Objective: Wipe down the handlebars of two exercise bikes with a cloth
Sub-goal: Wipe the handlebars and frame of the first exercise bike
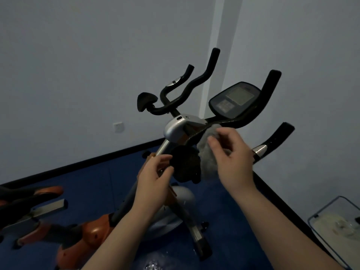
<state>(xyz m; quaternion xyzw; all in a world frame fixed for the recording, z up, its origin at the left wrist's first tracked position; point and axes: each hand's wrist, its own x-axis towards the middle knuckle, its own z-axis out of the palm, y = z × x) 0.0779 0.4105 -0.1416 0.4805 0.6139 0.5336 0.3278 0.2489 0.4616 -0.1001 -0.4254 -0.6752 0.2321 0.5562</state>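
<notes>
I can see two exercise bikes (181, 133) (29, 203), one grey cloth (207, 154), one screen (236, 99), two hands (153, 176) (231, 154), one wall socket (118, 127) and one clear box (337, 227).

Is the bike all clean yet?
Not yet. Nothing shows as finished. The right hand holds the grey fluffy cloth against the near black padded handlebar; the left hand touches the round black elbow pad. The orange second bike waits.

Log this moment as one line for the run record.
step: wiping handlebar | right hand: holds grey cloth at bar | left hand: by elbow pad | second bike: untouched
</notes>
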